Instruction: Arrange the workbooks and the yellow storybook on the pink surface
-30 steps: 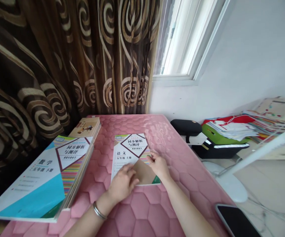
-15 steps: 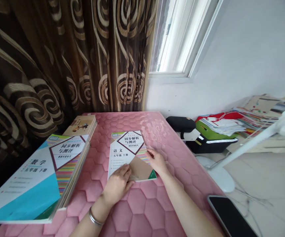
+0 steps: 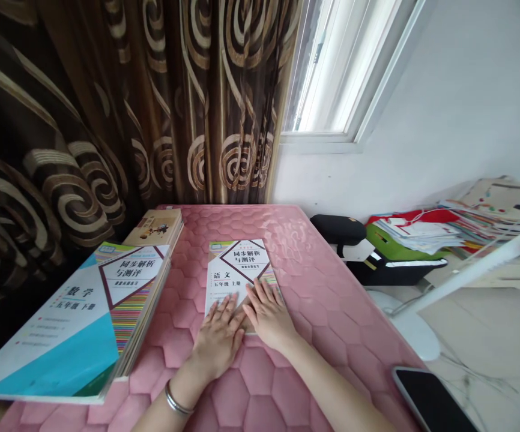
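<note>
A white workbook with a purple diamond frame and a striped right edge lies flat on the pink padded surface. My left hand rests on its lower left part, fingers stretched out and a silver bangle on the wrist. Flat on the lower right of the cover lies my right hand, its fingers spread. Between them the two hands hide most of the book's lower cover. To the left is a stack of books topped by a larger white and blue workbook.
Behind that stack sits another pile with a tan cover. A black phone lies at the right edge. Beyond the edge are a white stand, a black case and heaped papers. A patterned curtain hangs behind.
My right hand has moved from the book's right edge onto its cover and now lies flat. My left hand's fingers have spread out. The whole view has shifted slightly.
</note>
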`<action>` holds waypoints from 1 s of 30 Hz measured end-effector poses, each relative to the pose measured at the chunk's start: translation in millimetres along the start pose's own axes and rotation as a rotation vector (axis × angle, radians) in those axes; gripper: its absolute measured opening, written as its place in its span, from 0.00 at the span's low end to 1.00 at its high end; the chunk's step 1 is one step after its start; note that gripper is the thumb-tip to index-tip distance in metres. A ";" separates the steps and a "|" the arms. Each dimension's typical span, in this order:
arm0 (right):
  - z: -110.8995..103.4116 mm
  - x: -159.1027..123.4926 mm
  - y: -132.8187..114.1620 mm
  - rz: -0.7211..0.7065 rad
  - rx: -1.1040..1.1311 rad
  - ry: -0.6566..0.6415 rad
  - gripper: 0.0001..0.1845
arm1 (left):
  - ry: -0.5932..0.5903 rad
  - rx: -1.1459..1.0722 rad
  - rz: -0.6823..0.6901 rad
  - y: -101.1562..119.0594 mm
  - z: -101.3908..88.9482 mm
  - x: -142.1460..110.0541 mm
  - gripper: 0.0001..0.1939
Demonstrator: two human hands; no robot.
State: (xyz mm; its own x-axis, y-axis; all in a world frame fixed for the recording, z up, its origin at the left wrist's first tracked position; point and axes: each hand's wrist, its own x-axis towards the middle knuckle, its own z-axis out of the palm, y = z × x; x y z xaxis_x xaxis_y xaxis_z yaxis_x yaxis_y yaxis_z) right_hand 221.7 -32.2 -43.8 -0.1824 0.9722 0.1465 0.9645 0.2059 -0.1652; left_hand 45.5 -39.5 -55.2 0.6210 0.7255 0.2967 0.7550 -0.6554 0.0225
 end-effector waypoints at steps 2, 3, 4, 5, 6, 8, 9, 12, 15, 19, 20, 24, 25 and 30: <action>-0.1 -1.0 12.4 0.045 -0.007 -0.036 0.34 | -0.025 0.014 -0.101 -5.6 -0.8 -2.7 0.28; -0.9 -2.0 18.6 0.081 -0.011 -0.058 0.35 | -0.046 0.016 -0.162 -9.0 -1.8 -3.6 0.28; -2.0 -3.3 24.1 0.119 -0.014 -0.080 0.35 | -0.069 0.015 -0.225 -12.4 -3.2 -4.3 0.29; -3.1 -4.7 28.6 0.156 -0.018 -0.098 0.35 | -0.090 0.011 -0.285 -15.3 -4.9 -4.5 0.29; -4.4 -6.1 31.9 0.189 -0.021 -0.108 0.35 | -0.106 0.004 -0.343 -17.8 -6.6 -4.2 0.29; -7.3 -8.2 35.4 0.243 -0.028 -0.087 0.34 | -0.101 -0.017 -0.435 -20.7 -10.3 -1.7 0.29; -9.1 -8.6 35.8 0.271 -0.029 -0.055 0.32 | -0.078 -0.033 -0.468 -21.5 -12.1 0.4 0.28; -16.6 -6.9 35.9 0.334 0.013 0.049 0.25 | 0.015 -0.135 -0.526 -25.4 -15.6 8.5 0.22; -25.7 -3.1 39.8 0.396 0.146 0.038 0.21 | 0.086 -0.352 -0.600 -34.2 -15.2 14.3 0.16; -33.8 1.2 51.2 0.570 0.522 0.013 0.19 | 0.144 -0.719 -0.746 -44.5 -11.8 15.4 0.13; -34.8 2.1 53.9 0.597 0.640 0.010 0.17 | 0.148 -0.819 -0.771 -45.3 -11.8 15.4 0.13; -36.4 4.2 59.9 0.590 1.036 -0.066 0.10 | 0.113 -1.314 -0.862 -43.9 -21.6 17.9 0.08; -36.4 4.5 60.4 0.603 1.196 -0.082 0.09 | 0.103 -1.456 -0.879 -43.6 -26.3 19.0 0.09; -36.3 6.1 60.8 0.650 1.740 -0.083 0.07 | 0.175 -1.837 -0.890 -46.3 -48.3 22.6 0.17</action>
State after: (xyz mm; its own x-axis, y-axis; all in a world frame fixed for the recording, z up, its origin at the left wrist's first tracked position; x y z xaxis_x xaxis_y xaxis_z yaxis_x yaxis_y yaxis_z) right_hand 286.1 -17.8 -17.6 0.0301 0.9265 -0.3750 -0.3684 -0.3385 -0.8659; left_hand 14.5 -2.9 -3.4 0.1715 0.9475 -0.2699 -0.3483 0.3146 0.8830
